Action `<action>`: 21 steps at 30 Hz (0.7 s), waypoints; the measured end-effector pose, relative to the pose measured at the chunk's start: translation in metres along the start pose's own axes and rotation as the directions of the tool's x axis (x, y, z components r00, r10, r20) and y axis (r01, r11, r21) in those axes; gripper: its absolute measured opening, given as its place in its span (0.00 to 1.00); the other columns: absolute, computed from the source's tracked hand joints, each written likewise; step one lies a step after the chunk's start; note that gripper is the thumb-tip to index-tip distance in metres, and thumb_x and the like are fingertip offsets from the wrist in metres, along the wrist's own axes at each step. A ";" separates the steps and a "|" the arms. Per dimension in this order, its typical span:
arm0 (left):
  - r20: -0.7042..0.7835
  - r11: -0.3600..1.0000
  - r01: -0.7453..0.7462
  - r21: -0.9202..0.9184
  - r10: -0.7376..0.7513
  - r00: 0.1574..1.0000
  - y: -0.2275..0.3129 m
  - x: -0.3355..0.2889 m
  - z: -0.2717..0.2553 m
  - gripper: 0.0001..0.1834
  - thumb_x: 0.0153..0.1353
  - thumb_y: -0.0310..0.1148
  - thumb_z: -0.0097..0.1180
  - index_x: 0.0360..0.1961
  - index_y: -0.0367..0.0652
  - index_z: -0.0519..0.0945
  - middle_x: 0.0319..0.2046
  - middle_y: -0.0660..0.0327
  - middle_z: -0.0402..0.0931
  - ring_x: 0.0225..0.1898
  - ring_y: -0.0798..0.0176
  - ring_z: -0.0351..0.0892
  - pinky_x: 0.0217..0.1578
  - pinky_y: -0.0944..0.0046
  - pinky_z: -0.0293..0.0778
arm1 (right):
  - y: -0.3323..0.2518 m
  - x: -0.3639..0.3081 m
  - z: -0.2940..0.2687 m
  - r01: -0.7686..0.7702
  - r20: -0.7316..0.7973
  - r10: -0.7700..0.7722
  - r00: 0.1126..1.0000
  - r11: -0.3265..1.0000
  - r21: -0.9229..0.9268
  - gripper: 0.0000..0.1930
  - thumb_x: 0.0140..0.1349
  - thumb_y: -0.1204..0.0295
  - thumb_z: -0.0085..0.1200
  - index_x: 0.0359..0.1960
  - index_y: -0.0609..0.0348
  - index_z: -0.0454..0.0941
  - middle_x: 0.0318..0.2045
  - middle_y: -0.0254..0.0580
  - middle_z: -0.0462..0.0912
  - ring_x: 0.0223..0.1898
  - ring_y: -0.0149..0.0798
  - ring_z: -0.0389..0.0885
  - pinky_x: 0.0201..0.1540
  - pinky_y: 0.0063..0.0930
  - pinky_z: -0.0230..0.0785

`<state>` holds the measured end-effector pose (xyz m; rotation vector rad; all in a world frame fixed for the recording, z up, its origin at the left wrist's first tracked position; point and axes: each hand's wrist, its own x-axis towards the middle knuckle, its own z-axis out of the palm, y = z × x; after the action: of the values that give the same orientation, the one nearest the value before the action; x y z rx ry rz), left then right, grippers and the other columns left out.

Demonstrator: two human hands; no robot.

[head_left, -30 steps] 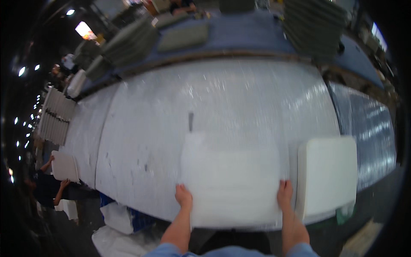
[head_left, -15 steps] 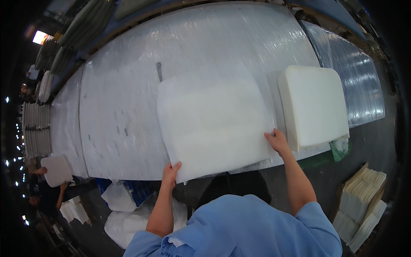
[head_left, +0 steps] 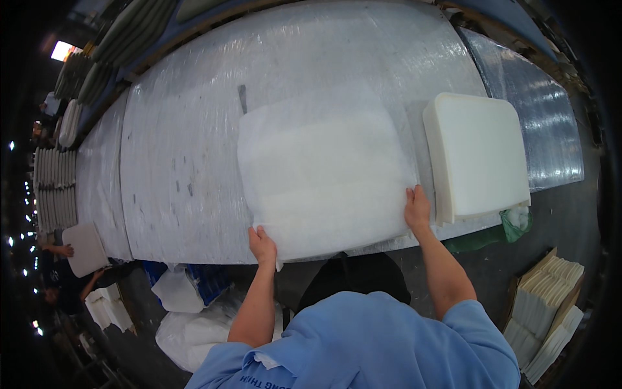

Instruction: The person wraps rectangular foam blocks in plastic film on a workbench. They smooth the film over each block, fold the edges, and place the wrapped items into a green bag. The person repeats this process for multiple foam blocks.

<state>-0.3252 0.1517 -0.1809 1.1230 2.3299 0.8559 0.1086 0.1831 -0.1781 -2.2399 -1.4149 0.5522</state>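
Note:
A white, soft sheet of batting (head_left: 324, 175) with rounded corners lies on the plastic-wrapped table (head_left: 184, 149) in front of me. My left hand (head_left: 262, 245) is closed on its near left corner, the thumb and fingers pinching the edge. At the near right side, my right hand (head_left: 417, 209) grips the sheet's edge, with its fingers partly hidden by the material. Whether something lies under or inside the sheet cannot be made out. To the right of my right hand sits a stack of white foam cushions (head_left: 486, 155).
A green bag (head_left: 517, 222) hangs by the table's right near edge. On the floor at right stands a box of white foam pieces (head_left: 551, 298). Plastic-wrapped white bundles (head_left: 194, 334) lie at my lower left. Further left, another person holds a pale cushion (head_left: 85, 249).
My left hand has moved slightly up and now closes on the corner; my right hand has shifted slightly up along the edge. The other person's cushion has tilted.

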 end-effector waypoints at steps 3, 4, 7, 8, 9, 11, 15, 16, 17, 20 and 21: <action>0.057 0.999 -0.006 0.050 0.003 0.998 -0.005 0.005 -0.011 0.15 0.74 0.37 0.45 0.43 0.31 0.73 0.36 0.39 0.78 0.40 0.33 0.77 0.43 0.46 0.72 | 0.014 0.002 0.002 0.037 0.013 -0.037 0.999 0.999 0.017 0.13 0.74 0.62 0.48 0.39 0.59 0.67 0.30 0.63 0.81 0.36 0.71 0.78 0.36 0.61 0.67; 0.068 0.998 0.005 0.069 -0.009 0.998 -0.006 0.005 -0.013 0.15 0.74 0.37 0.46 0.42 0.32 0.73 0.36 0.39 0.78 0.40 0.33 0.77 0.43 0.46 0.72 | 0.018 0.002 0.002 0.031 0.027 -0.032 0.999 0.999 0.031 0.12 0.74 0.62 0.48 0.40 0.59 0.68 0.30 0.63 0.81 0.36 0.71 0.79 0.36 0.60 0.67; 0.059 0.996 -0.012 0.091 0.007 0.998 -0.011 0.010 -0.017 0.14 0.74 0.37 0.46 0.41 0.32 0.72 0.35 0.38 0.78 0.39 0.33 0.77 0.42 0.45 0.72 | 0.023 0.005 0.005 0.032 0.050 -0.036 0.998 0.996 0.080 0.12 0.74 0.62 0.48 0.41 0.60 0.69 0.29 0.63 0.81 0.35 0.71 0.78 0.36 0.60 0.67; 0.051 0.996 -0.027 0.088 0.022 0.998 -0.010 0.011 -0.016 0.14 0.74 0.36 0.46 0.40 0.33 0.72 0.35 0.38 0.78 0.39 0.33 0.77 0.42 0.45 0.72 | 0.024 0.005 0.005 0.041 0.045 -0.045 0.998 0.995 0.094 0.12 0.74 0.63 0.49 0.42 0.60 0.69 0.29 0.63 0.81 0.35 0.71 0.78 0.35 0.60 0.67; 0.031 0.995 -0.037 0.096 0.035 0.999 -0.009 0.011 -0.016 0.14 0.74 0.36 0.46 0.40 0.33 0.72 0.35 0.38 0.78 0.39 0.33 0.77 0.42 0.45 0.72 | 0.025 0.006 0.005 0.049 0.039 -0.054 0.998 0.993 0.108 0.12 0.74 0.63 0.49 0.42 0.60 0.69 0.29 0.63 0.81 0.35 0.71 0.78 0.35 0.60 0.67; -0.012 0.992 -0.061 0.107 0.063 0.998 -0.008 0.011 -0.016 0.14 0.73 0.36 0.46 0.39 0.33 0.72 0.35 0.38 0.78 0.40 0.33 0.77 0.42 0.46 0.71 | 0.027 0.007 0.003 0.077 0.025 -0.080 0.996 0.992 0.095 0.12 0.73 0.63 0.49 0.41 0.61 0.70 0.29 0.63 0.80 0.35 0.71 0.78 0.35 0.60 0.66; 0.093 0.998 0.040 0.055 -0.045 0.995 -0.008 0.016 -0.022 0.15 0.73 0.36 0.47 0.48 0.31 0.74 0.41 0.41 0.80 0.43 0.40 0.78 0.46 0.51 0.72 | 0.026 0.012 -0.001 0.101 0.014 -0.103 0.995 0.992 0.070 0.12 0.73 0.64 0.50 0.40 0.62 0.71 0.28 0.63 0.80 0.35 0.70 0.77 0.35 0.59 0.66; 0.124 0.997 0.073 0.039 -0.077 0.989 -0.008 0.013 -0.022 0.16 0.73 0.35 0.47 0.51 0.31 0.75 0.43 0.44 0.80 0.44 0.45 0.79 0.48 0.54 0.73 | 0.024 0.011 -0.003 0.089 0.049 -0.092 0.995 0.994 0.065 0.12 0.73 0.65 0.50 0.40 0.62 0.72 0.29 0.64 0.80 0.35 0.70 0.77 0.35 0.58 0.66; 0.157 0.994 0.104 0.016 -0.105 0.982 -0.007 0.013 -0.022 0.18 0.73 0.35 0.47 0.54 0.31 0.76 0.45 0.46 0.81 0.46 0.50 0.79 0.51 0.57 0.73 | 0.026 0.011 -0.005 0.079 0.077 -0.083 0.994 0.995 0.056 0.12 0.72 0.65 0.50 0.41 0.62 0.72 0.29 0.64 0.79 0.35 0.69 0.77 0.36 0.57 0.66; 0.577 0.892 0.407 -0.197 -0.230 0.783 -0.002 0.017 -0.047 0.21 0.74 0.38 0.49 0.62 0.37 0.73 0.55 0.53 0.79 0.52 0.55 0.78 0.55 0.57 0.72 | 0.022 0.014 -0.021 0.034 0.212 -0.054 0.976 0.994 0.101 0.16 0.71 0.60 0.53 0.46 0.62 0.75 0.30 0.60 0.81 0.34 0.63 0.80 0.37 0.50 0.69; 0.646 0.779 0.534 -0.327 -0.228 0.729 0.000 0.023 -0.060 0.23 0.74 0.39 0.50 0.64 0.39 0.71 0.57 0.55 0.78 0.54 0.56 0.78 0.56 0.57 0.72 | 0.009 0.017 -0.027 -0.050 0.241 0.018 0.970 0.991 0.127 0.21 0.68 0.55 0.56 0.49 0.62 0.76 0.31 0.58 0.82 0.35 0.59 0.81 0.40 0.48 0.71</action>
<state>-0.3747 0.1488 -0.1397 0.5134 1.6048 0.7466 0.1370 0.1905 -0.1622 -2.1517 -1.4078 0.9275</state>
